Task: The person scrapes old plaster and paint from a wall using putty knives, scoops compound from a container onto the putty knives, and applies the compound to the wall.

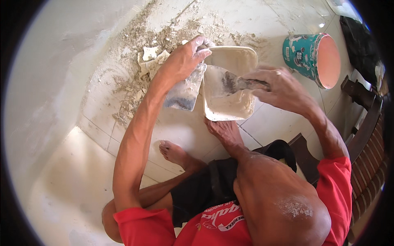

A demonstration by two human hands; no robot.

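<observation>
A white rectangular tub [230,114], coated inside with pale plaster, is tilted above the floor in front of me. My left hand [189,58] grips its far left corner, fingers partly hidden. A wide, flat scraper [185,91] with grey smears hangs below that same hand, against the tub's left side; its handle is hidden. My right hand [276,85], slightly blurred, is closed around the dark handle of a putty knife [230,83]. The knife's blade points left, over the tub's opening, with whitish paste on it.
Plaster rubble [141,67] and dust lie along the wall [53,74] at the left. A teal paint bucket [301,57] lies tipped at the right, near a black bag [359,47]. Slatted wooden furniture [367,164] stands at my right. My bare feet [230,133] are on the tiles.
</observation>
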